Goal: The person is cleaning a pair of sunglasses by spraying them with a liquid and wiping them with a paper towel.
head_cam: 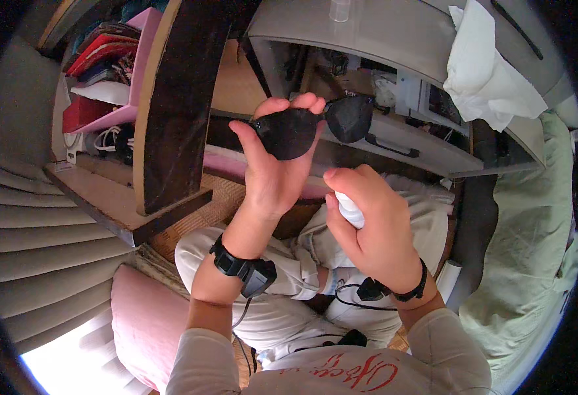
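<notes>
A pair of dark sunglasses point(350, 118) is held up by my left hand point(276, 180), palm up, with its fingers behind the near lens and the thumb at the frame's left side. The far lens extends to the right past my fingers. My right hand point(380, 224) is wrapped around a small white bottle point(349, 210), just below and to the right of the sunglasses. Its thumb and curled fingers cover most of the bottle, including the top. The bottle and the sunglasses are apart.
A grey table point(392, 29) with an open compartment stands ahead, carrying a crumpled white tissue point(486, 69), a clear plastic cap point(339, 11) and a black pen point(518, 29). Left is a wooden shelf point(175, 118) with a pink box point(145, 54). Cables hang from both wrist straps.
</notes>
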Demonstrator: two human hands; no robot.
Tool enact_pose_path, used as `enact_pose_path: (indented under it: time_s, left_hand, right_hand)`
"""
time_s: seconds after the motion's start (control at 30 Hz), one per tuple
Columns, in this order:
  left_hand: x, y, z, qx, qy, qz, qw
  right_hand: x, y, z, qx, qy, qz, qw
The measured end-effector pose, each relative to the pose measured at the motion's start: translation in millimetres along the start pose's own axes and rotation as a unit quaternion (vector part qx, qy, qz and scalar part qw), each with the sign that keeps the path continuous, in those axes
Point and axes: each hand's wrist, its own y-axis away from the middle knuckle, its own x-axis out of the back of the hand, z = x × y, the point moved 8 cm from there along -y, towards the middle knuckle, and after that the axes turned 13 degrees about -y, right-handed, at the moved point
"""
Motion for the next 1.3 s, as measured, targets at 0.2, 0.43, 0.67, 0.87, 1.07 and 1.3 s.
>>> enact_pose_path:
  time_s: [0.2, 0.43, 0.67, 0.87, 1.07, 1.3]
  left_hand:
    - [1, 0, 2, -0.009, -0.012, 0.004, 1.0]
    - [-5, 0, 13, -0.062, -0.1, -0.056, 0.992]
    - [-61, 25, 29, -0.225, -0.392, -0.273, 0.849]
    - [-90, 40, 20, -0.213, -0.509, -0.384, 0.741]
    - [-78, 29, 26, -0.221, -0.512, -0.31, 0.77]
    - [-66, 20, 32, -0.22, -0.53, -0.287, 0.767]
  right_hand:
    - [12, -9, 1, 0.006, 0.027, 0.032, 0.999]
    - [62, -7, 54, -0.169, -0.127, 0.157, 0.965]
    - [72, -1, 99, -0.239, -0.279, 0.11, 0.923]
    - [64, 3, 126, -0.315, -0.34, 0.09, 0.882]
    - [74, 1, 125, -0.277, -0.324, 0.134, 0.895]
    - [63, -3, 116, -0.266, -0.293, 0.112, 0.912]
